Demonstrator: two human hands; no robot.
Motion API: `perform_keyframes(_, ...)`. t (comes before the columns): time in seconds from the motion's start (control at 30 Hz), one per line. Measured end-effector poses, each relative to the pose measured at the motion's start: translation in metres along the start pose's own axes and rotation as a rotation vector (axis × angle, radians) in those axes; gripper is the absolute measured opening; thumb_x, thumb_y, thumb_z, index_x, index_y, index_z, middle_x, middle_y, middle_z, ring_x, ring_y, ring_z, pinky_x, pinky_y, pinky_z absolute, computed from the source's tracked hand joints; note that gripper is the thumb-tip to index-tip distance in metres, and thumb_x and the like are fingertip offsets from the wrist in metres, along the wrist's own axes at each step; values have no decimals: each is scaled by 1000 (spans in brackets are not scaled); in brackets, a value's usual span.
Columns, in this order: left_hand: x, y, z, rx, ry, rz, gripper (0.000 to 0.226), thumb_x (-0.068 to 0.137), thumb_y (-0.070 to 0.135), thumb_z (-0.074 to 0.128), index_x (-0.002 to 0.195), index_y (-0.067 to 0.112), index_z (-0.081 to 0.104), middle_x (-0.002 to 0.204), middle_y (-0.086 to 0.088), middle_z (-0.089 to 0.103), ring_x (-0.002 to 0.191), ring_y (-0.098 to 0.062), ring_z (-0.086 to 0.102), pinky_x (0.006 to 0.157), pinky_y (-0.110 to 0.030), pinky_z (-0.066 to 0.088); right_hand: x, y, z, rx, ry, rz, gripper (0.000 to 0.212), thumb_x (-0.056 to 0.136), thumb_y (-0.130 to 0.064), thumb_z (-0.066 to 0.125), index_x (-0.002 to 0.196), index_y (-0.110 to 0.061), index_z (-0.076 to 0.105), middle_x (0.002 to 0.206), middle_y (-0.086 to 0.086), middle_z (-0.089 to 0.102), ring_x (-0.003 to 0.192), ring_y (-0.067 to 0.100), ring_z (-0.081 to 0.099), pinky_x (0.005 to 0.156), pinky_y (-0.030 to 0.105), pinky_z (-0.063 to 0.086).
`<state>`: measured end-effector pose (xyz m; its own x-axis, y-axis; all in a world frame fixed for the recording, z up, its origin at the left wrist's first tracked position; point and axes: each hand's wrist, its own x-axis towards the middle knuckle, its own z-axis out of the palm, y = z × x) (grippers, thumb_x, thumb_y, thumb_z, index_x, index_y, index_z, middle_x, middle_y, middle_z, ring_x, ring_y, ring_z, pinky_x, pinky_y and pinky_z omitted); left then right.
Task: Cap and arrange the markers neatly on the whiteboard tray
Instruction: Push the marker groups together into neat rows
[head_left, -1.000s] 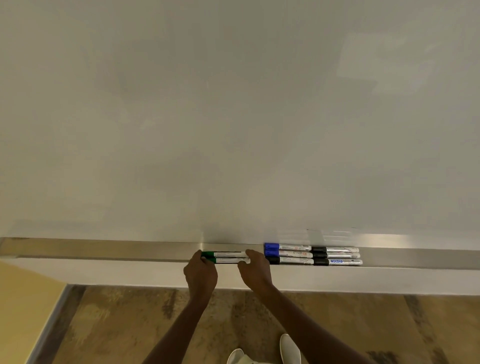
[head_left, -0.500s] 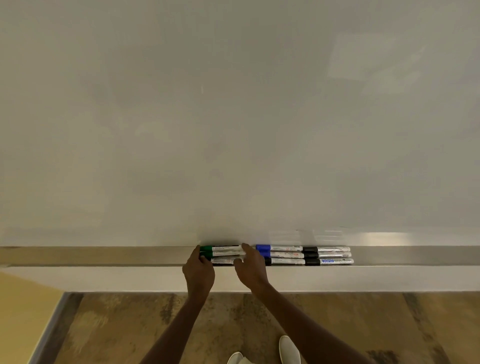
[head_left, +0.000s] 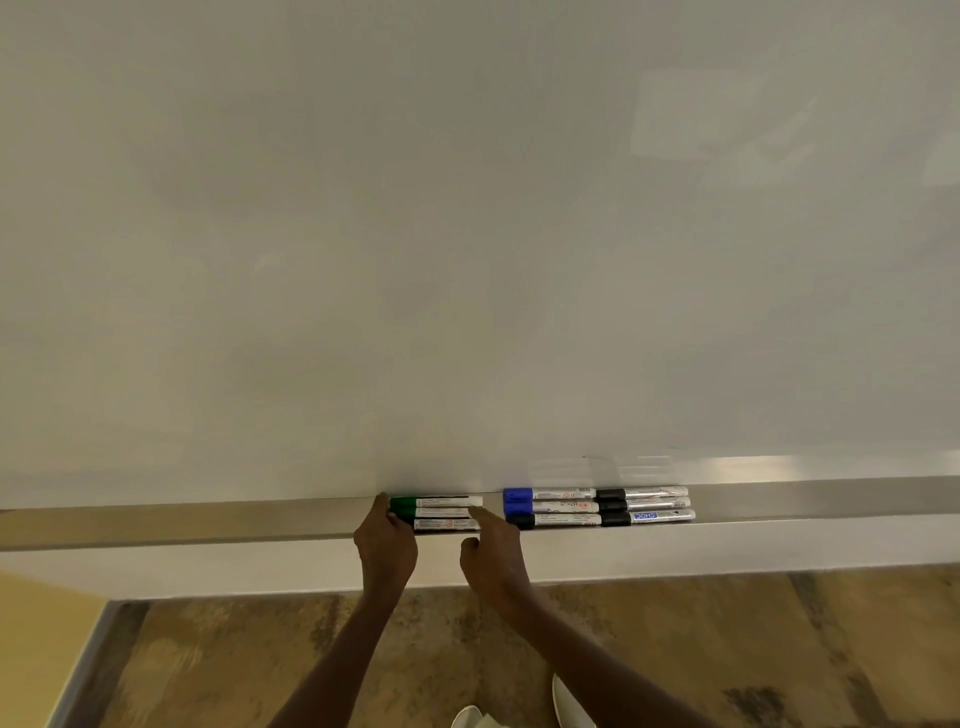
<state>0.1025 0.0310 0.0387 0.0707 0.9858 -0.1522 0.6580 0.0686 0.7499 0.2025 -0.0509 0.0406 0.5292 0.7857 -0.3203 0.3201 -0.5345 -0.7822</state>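
Insp: Grip first. Left hand sits at the left end of the green marker group, fingers curled over the green caps, thumb up against the whiteboard. Looks like it pinches or steadies the cap ends; can't tell how many markers it actually holds.

Clerk: And the right hand?

Insp: Partly open. Index finger stretched fwd, tip touching the right end of the green group, approx. at the middle marker. Thumb tucked below, clear of the markers. Not holding anything.

Clerk: Where are the markers?

Insp: All on the whiteboard tray, the metal ledge under the board. Green group: three white barrels stacked front to back, parallel to the tray, caps to the left. Front one's cap is hidden by the left hand.

Clerk: Others?

Insp: Just right of them, small gap between, blue-capped markers in two rows, with a black-capped one in the front row. Next to those, end to end, silver markers with black caps, three rows. All lie level and parallel.

Clerk: Caps on?

Insp: On every marker where the end shows.

Clerk: Surroundings?

Insp: Brown mottled floor below, pale shoe at bottom edge, yellow wall at lower left.
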Motion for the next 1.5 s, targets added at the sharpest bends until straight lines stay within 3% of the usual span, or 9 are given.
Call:
perform_keyframes(0.07,-2,2,0,-10,17,10,30,93,-5,37,114,-5,58,107,-25,67,98,-42,61,91,-41,47,-4,2,4,-17,-16,11,45,90,0,51,133,-13,48,136,6,53,124,19,49,99,22,39)
perform_keyframes(0.2,-8,5,6,-29,7,18,31,93,-5,37,115,-5,58,109,-24,67,101,-42,60,93,-40,44,-4,6,-1,-51,-41,-33,46,90,2,51,134,-12,47,137,6,52,125,19,48,93,14,35)
perform_keyframes(0.33,-6,3,16,-29,-11,6,31,93,-3,36,114,-1,59,107,-23,67,101,-43,59,97,-44,41,-5,11,-9,-21,-32,-27,47,90,2,52,133,-13,48,137,5,52,123,19,50,97,21,40)
perform_keyframes(0.53,-3,0,23,-49,-24,-53,38,95,0,36,130,-3,51,122,-26,61,113,-44,54,104,-47,38,-4,35,-47,38,291,-80,32,86,9,51,110,-8,65,110,8,67,94,7,58,76,1,40)
perform_keyframes(0.67,-2,-4,26,-87,-23,-78,39,95,0,35,131,-1,50,127,-24,59,118,-42,52,107,-46,36,8,65,-91,14,597,14,33,82,8,53,107,-11,64,109,9,65,101,23,58,84,25,44)
perform_keyframes(0.77,-1,-4,26,-98,-17,-75,39,95,0,35,130,-1,52,126,-23,59,116,-42,52,106,-46,37,15,82,-127,-62,699,105,40,79,8,51,116,-8,56,117,15,57,110,30,48,90,36,42)
perform_keyframes(1.03,-1,-8,25,-76,-10,-46,37,93,-2,38,127,-2,54,123,-25,61,113,-42,55,104,-46,38,33,123,-188,-180,520,239,60,75,15,45,131,-3,35,128,23,48,118,39,39,96,50,40)
perform_keyframes(1.17,-2,-8,25,-53,-29,-11,38,93,-2,39,128,-2,53,123,-24,61,112,-41,56,103,-45,39,43,140,-194,-195,413,243,51,79,6,49,127,-4,37,119,25,55,106,41,51,90,48,47)
perform_keyframes(1.5,-5,-7,24,-29,-37,35,38,93,-1,37,127,0,53,120,-23,63,107,-42,57,99,-45,42,38,141,-192,-173,400,172,54,80,8,49,130,-4,37,119,26,56,108,42,52,91,47,46)
